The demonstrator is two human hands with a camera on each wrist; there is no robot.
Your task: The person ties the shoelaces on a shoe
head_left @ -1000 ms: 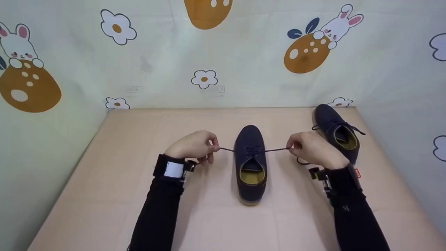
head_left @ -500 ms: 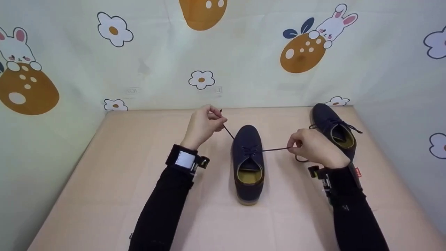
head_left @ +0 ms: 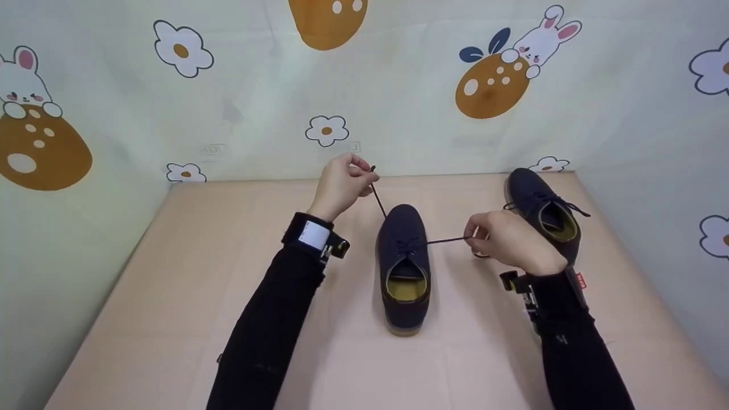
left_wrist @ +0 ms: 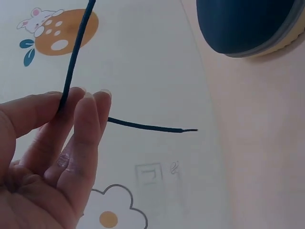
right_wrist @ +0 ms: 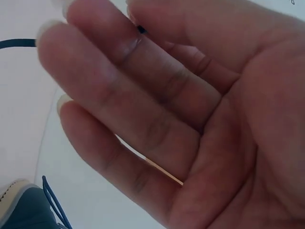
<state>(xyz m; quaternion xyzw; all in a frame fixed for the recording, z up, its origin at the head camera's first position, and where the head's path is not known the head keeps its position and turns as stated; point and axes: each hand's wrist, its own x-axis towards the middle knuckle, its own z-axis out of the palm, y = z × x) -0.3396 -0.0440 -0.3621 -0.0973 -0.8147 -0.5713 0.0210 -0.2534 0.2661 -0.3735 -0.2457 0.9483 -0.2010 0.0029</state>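
Note:
A dark navy lace-up shoe (head_left: 402, 224) sits on the table in the head view, toe pointing away from me. Beyond its left side, my left hand (head_left: 343, 187) is raised and pinches one end of the shoelace (head_left: 379, 199). In the left wrist view that shoelace (left_wrist: 75, 55) runs taut up from the thumb and forefinger, its loose tip sticking out past the fingers. To the shoe's right, my right hand (head_left: 507, 238) pinches the other lace end, stretched sideways from the eyelets. The right wrist view shows the curled fingers (right_wrist: 119, 105); the pinch point is mostly hidden.
A matching navy shoe (head_left: 528, 185) with its lace tied stands at the back right, partly behind my right hand. A pale patterned cloth (head_left: 256, 102) hangs at the table's back edge and both sides. The table (head_left: 199, 256) has a beige cover.
My left hand has gone up and away toward the back, swinging its lace from sideways to forward beside the toe. My right hand has stayed nearly still, still pinching its lace.

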